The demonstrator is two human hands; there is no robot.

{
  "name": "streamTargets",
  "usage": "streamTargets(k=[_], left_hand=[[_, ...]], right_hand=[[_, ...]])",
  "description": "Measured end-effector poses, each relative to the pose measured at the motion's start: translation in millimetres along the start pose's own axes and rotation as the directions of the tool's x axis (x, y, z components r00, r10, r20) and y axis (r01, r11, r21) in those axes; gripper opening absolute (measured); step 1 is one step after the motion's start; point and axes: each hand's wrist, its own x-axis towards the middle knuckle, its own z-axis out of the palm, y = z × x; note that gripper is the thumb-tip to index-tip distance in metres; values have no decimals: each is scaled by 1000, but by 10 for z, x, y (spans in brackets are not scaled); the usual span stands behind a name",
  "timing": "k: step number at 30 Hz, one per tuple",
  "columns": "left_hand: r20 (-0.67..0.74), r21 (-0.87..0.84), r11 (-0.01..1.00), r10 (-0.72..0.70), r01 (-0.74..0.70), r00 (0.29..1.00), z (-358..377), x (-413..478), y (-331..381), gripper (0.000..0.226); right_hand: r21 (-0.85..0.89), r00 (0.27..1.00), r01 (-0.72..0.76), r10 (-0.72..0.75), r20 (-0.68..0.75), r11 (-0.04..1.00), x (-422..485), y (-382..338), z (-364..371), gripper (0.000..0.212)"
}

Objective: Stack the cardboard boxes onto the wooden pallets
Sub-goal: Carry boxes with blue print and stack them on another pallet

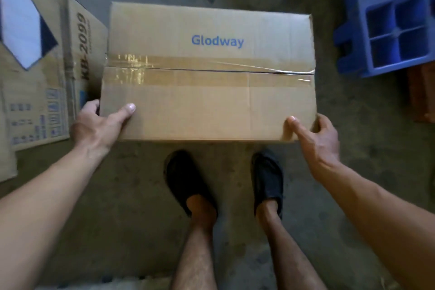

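A taped brown cardboard box (209, 92) printed "Glodway" fills the middle of the head view, above the concrete floor and just ahead of my feet. My left hand (98, 125) grips its near left corner, thumb on top and fingers around the side. My right hand (315, 136) grips the near right corner the same way. No wooden pallet is in view.
Other cardboard boxes (44, 73), one marked "KB-2099", stand on the floor at the left, touching the held box's left side. A blue plastic pallet (386, 16) lies at the upper right, with something reddish-brown (421, 92) below it. My two feet in black shoes (188, 181) stand on the concrete.
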Motion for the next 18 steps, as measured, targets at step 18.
streamTargets(k=[18], left_hand=[[207,-781,601,-5,169,978,-1265,-2760,1361,60]], right_hand=[[460,981,59,-137,137,886,-1260,-1026,-3021,58]])
